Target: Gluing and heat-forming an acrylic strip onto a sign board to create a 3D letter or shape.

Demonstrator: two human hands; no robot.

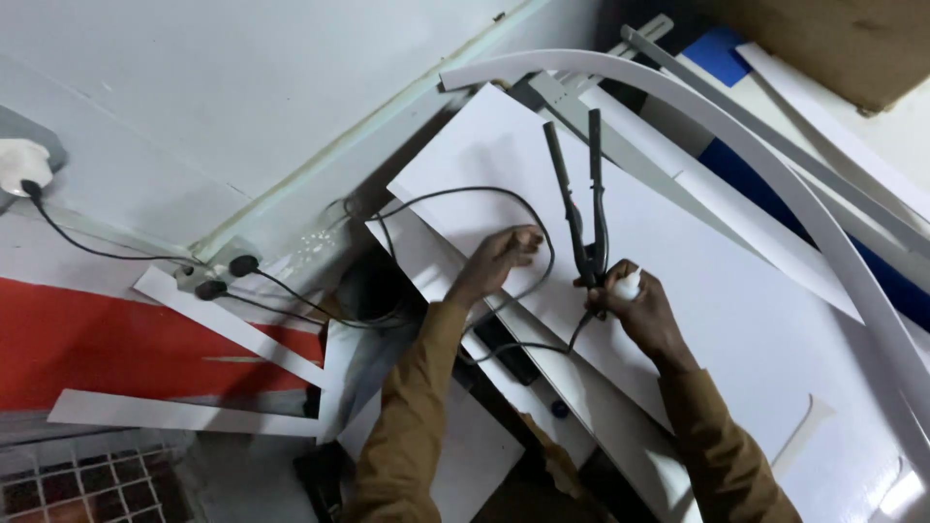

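Two hands at a black two-pronged tool, its cord looping loose over white sheets

The right hand (641, 308) is closed around the hinge end of the long black two-armed clamp-like tool (584, 208), a small white rounded piece (628, 284) pinched against it, arms pointing away over the large flat white sheet (736, 320); the left hand (504, 257) has its fingers curled on the thin black cord (465, 194), which loops across the sheet and runs off toward the plugs at the wall socket strip (218, 271); I judge the slack loop could snag on a sheet edge and jerk the tool; if the arms are hot, which cannot be told, they might mark the sheet or catch the cord lying just beside them.
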